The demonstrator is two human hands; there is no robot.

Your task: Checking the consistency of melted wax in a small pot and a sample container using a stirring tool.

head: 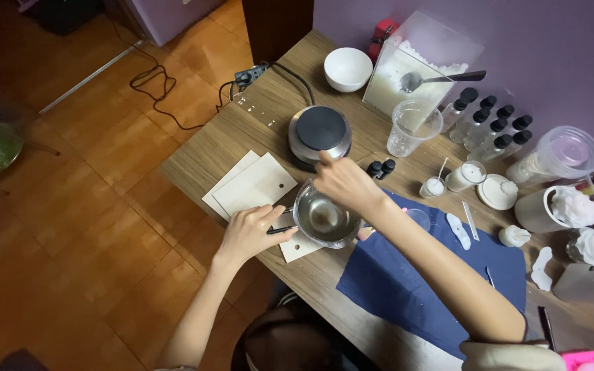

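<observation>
A small shiny steel pot (323,221) stands on a pale wooden card at the near edge of the wooden table (262,117). My left hand (249,233) grips the pot's dark handle at its left side. My right hand (342,182) reaches over the pot's far rim with fingers closed, knuckles up; whether it holds something I cannot tell. Just behind the pot sits a round electric hot plate (319,134). A dark blue cloth (414,275) lies under my right forearm.
White bowl (347,69), clear box of white flakes with a spoon (417,69), plastic measuring cup (412,127), several small dark-capped bottles (489,124), two wooden cards (256,182), small white candles (465,175), white flower-shaped pieces (589,233) at right. A power strip and cables (252,74) hang at the table's far left.
</observation>
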